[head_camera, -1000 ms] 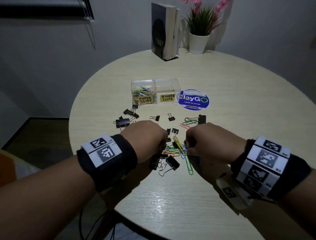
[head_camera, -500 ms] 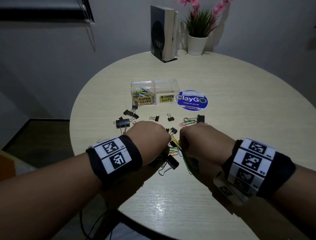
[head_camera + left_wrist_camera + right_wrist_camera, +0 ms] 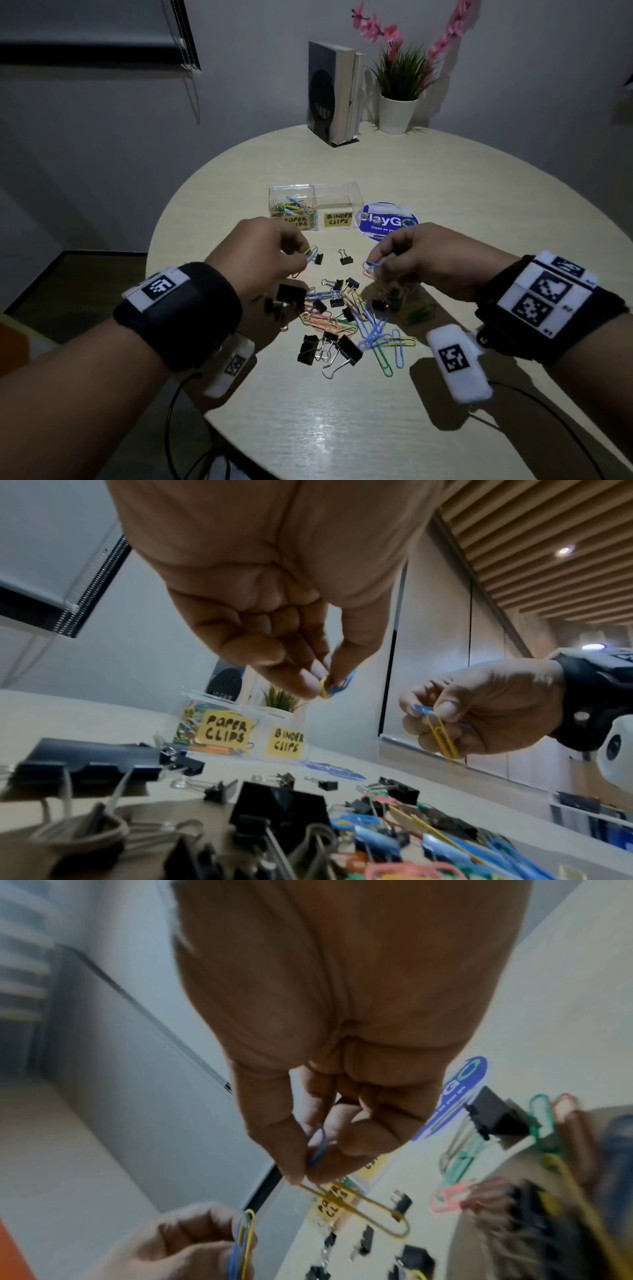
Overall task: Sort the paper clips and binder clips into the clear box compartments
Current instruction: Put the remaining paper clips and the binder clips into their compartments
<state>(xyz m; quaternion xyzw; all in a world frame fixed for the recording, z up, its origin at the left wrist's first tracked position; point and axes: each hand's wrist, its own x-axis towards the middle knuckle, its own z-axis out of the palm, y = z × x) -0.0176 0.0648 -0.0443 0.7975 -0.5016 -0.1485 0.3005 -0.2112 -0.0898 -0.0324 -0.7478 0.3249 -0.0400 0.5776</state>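
A clear two-compartment box point(image 3: 337, 195) stands mid-table; its left half, labelled "paper clips" point(image 3: 226, 730), holds coloured clips, and no clips show in the right half, labelled "binder clips" point(image 3: 338, 219). Below both hands lies a heap of coloured paper clips point(image 3: 373, 329) and black binder clips point(image 3: 329, 346). My left hand point(image 3: 303, 255) is raised above the heap and pinches yellow and blue paper clips point(image 3: 334, 687). My right hand point(image 3: 375, 265) hovers level with it and pinches a blue and a yellow paper clip point(image 3: 359, 1204).
A blue round sticker point(image 3: 387, 221) lies right of the box. Books in a holder point(image 3: 334, 96) and a potted plant point(image 3: 399, 89) stand at the table's far edge. A loose binder clip point(image 3: 345, 257) lies between my hands. The round table point(image 3: 479, 192) ends close in front of me.
Both hands have lifted off the heap and drawn apart, each bringing up paper clips it pinched there. The view has closed in on the table.
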